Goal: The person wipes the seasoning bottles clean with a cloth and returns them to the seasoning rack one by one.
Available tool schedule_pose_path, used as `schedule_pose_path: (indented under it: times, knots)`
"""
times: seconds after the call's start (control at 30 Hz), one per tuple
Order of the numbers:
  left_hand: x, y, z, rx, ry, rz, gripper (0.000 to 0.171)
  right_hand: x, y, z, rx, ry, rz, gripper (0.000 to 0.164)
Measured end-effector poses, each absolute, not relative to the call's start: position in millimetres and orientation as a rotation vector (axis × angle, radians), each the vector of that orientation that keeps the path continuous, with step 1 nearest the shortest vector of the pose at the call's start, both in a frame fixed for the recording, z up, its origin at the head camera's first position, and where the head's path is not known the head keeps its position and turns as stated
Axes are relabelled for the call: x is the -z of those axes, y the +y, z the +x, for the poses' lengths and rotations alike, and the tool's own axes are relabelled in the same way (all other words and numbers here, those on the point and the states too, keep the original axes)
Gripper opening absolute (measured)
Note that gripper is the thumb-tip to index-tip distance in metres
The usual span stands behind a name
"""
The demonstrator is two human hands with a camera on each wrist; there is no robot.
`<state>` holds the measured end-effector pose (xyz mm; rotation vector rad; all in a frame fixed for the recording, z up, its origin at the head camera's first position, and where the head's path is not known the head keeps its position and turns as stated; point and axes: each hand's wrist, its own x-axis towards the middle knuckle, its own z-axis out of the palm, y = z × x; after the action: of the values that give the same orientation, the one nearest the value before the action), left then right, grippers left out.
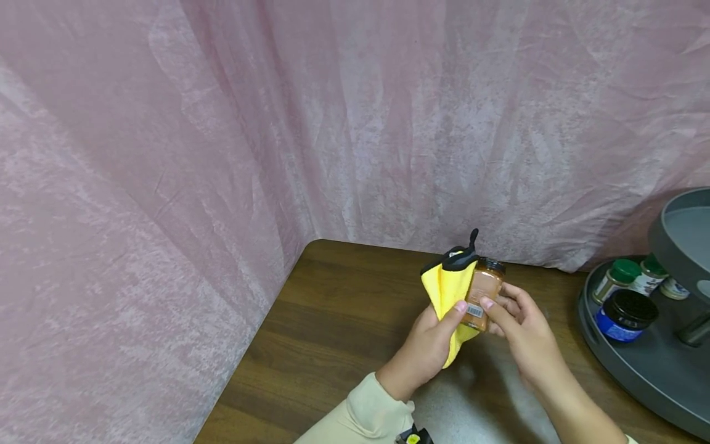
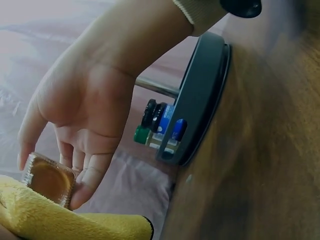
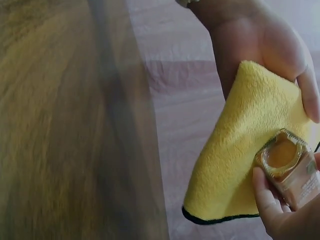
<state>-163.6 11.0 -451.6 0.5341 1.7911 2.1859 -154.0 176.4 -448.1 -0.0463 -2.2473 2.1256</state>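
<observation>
A clear square jar of brown powder (image 1: pixel 485 285) with a black lid is tilted above the table, its barcode label facing up. My right hand (image 1: pixel 527 336) grips it from the right, thumb on the front near the label. In my left hand (image 1: pixel 426 346) is a yellow cloth (image 1: pixel 440 296) with black trim and a black loop, held along the jar's left side. Both wrist views show the jar's glass base (image 2: pixel 49 181) from below. The yellow cloth (image 3: pixel 235 145) hangs down beside the jar (image 3: pixel 297 180) in the right wrist view.
On the right stands a grey two-tier round rack (image 1: pixel 627 376). Its lower tier bears a black-lidded jar with a blue label (image 1: pixel 621 324) and several small jars, some green-lidded (image 1: pixel 616 280). A pink curtain (image 1: pixel 388 123) hangs behind the brown wooden table (image 1: pixel 333 296).
</observation>
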Motion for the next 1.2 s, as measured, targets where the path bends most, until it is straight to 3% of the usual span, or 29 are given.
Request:
schedule_pose_path:
  times: [0.43,0.77,1.2]
  knots:
    - [459.0,14.1,-162.7,-2.278,1.562,0.186,0.041,448.6,172.8,-146.2,-1.781,-2.123,0.185,0.060]
    - [461.2,13.2,-169.4,-2.264,1.369,-0.077,0.051,456.1,162.3,-144.1,-1.889,-1.955,0.427,0.061]
    - [457.8,5.1,-181.9,-2.394,1.367,-0.149,0.049,456.8,165.9,-145.7,-1.665,-2.127,0.464,0.062]
